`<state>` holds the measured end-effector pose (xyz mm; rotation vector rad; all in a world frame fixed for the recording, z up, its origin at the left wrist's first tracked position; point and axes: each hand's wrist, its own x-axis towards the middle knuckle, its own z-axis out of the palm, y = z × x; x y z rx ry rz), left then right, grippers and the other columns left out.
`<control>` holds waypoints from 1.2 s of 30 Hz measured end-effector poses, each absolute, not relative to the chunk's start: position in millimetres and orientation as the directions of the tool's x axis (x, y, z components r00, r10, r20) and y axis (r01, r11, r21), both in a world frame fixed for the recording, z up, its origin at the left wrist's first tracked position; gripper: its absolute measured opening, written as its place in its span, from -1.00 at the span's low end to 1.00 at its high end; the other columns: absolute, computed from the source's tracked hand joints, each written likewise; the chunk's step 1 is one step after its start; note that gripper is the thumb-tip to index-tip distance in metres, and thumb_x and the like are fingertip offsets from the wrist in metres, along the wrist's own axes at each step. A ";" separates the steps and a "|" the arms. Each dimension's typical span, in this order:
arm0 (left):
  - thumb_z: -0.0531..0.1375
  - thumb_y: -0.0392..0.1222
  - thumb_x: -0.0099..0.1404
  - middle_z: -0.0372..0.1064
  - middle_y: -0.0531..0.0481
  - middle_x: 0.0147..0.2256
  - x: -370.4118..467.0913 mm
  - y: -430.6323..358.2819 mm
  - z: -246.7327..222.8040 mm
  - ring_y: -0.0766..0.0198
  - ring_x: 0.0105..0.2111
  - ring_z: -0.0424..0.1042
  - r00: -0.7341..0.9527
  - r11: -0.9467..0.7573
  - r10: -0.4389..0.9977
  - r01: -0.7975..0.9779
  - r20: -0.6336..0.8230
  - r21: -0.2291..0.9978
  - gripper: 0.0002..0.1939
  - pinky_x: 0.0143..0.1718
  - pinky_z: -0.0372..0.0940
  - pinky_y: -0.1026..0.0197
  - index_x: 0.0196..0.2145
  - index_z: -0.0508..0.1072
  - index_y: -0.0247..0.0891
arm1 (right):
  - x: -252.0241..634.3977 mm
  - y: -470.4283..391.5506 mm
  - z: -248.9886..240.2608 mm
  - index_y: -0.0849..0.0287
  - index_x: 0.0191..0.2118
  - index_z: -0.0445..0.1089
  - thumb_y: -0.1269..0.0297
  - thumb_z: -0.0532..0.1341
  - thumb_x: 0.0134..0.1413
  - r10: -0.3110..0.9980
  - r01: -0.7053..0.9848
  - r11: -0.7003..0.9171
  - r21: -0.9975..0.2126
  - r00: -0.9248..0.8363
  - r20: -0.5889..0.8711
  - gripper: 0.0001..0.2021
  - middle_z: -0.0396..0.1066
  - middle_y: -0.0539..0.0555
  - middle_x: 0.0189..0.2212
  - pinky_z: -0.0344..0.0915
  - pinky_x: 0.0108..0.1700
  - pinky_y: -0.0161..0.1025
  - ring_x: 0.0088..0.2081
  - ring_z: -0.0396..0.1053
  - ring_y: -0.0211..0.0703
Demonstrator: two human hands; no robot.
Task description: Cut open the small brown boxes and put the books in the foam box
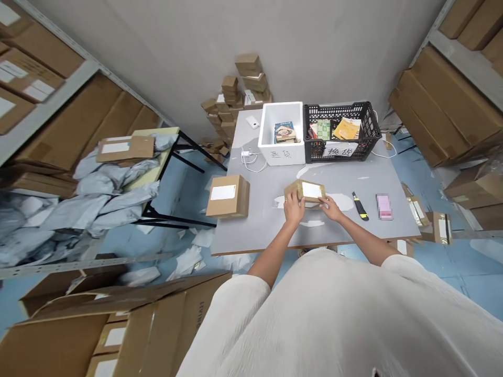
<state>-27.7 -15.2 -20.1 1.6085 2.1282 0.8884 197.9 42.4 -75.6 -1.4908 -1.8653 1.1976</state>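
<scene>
Between my two hands is a small cardboard box (pixel 305 189) with a white label, slightly tilted over the grey table. My left hand (pixel 294 208) grips its left side, the fingers bent over the edge. At the box's right end, my right hand (pixel 330 207) holds the lower corner with thumb and fingers. A yellow-and-black utility knife (pixel 360 206) lies to the right of my right hand. Farther right is a pink, blurred rectangular item (pixel 384 206). A larger cardboard box (pixel 228 197) with a white label rests at the table's left edge.
A white foam box (pixel 282 154) and a black plastic crate (pixel 341 152), both holding books or packets, stand at the back of the table (pixel 259 230). A white cable (pixel 255 163) lies beside them. Stacked cartons (pixel 251 78), grey parcels (pixel 106 193) and a large open carton (pixel 168 324) surround the table.
</scene>
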 end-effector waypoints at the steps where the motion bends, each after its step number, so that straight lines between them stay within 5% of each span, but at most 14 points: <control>1: 0.12 0.02 0.57 0.35 -0.41 0.25 -34.8 -18.2 -24.1 -0.25 0.25 0.41 -0.339 0.192 0.936 0.720 0.097 0.666 -0.43 0.27 0.33 -0.23 0.41 0.33 -0.25 | 196.6 41.1 -78.7 -0.06 0.25 0.59 0.01 0.37 0.25 0.936 0.539 0.021 -0.842 -0.306 -0.173 -0.51 0.40 0.21 0.38 0.13 0.50 0.42 0.48 0.23 0.31; 9: 0.10 -0.15 0.53 0.33 -0.32 0.23 -73.9 -42.5 -62.7 -0.09 0.26 0.41 -0.551 0.409 0.821 0.382 -0.151 0.829 -0.47 0.33 0.34 -0.13 0.40 0.31 -0.17 | 162.5 31.8 -80.7 -0.03 0.29 0.57 0.08 0.42 0.19 0.912 0.493 0.055 -0.868 -0.379 -0.158 -0.45 0.37 0.19 0.40 0.17 0.54 0.21 0.48 0.27 0.19; 20: 0.19 -0.07 0.49 0.40 -0.28 0.14 -11.1 -36.9 -80.4 -0.03 0.18 0.44 -0.375 0.283 0.912 0.291 -0.163 0.914 -0.53 0.25 0.42 -0.07 0.29 0.42 -0.20 | 244.5 11.9 -70.2 -0.01 0.27 0.56 0.14 0.29 0.22 0.979 0.592 0.028 -0.805 -0.178 -0.097 -0.50 0.42 0.18 0.37 0.36 0.41 0.27 0.41 0.36 0.22; 27: 0.16 -0.10 0.52 0.37 -0.29 0.23 7.1 -44.6 -67.6 -0.12 0.32 0.33 -0.375 0.227 0.927 0.512 -0.023 0.829 -0.55 0.35 0.28 -0.20 0.31 0.43 -0.11 | 277.0 4.3 -76.2 -0.02 0.30 0.53 0.17 0.25 0.22 0.971 0.531 0.017 -0.847 -0.212 -0.113 -0.46 0.37 0.20 0.40 0.46 0.32 0.18 0.36 0.40 0.17; 33: 0.08 -0.28 0.48 0.39 -0.27 0.29 22.3 -51.0 -44.4 -0.14 0.37 0.29 -0.073 -0.003 0.995 0.693 0.074 0.721 -0.48 0.42 0.14 -0.26 0.33 0.45 -0.08 | 321.6 13.9 -97.6 0.10 0.15 0.57 0.18 0.21 0.15 0.993 0.602 -0.060 -0.797 -0.048 -0.111 -0.53 0.53 0.24 0.17 0.48 0.25 0.21 0.00 0.56 0.10; 36: 0.10 -0.33 0.41 0.39 -0.29 0.27 28.8 -55.4 -41.5 -0.17 0.37 0.29 -0.020 -0.020 0.998 0.743 0.053 0.669 -0.38 0.42 0.14 -0.30 0.38 0.40 -0.08 | 350.5 26.5 -108.4 0.14 0.05 0.60 0.20 0.24 0.06 0.986 0.679 -0.145 -0.719 0.036 -0.165 -0.57 0.56 0.24 0.06 0.44 0.29 0.21 0.01 0.54 0.16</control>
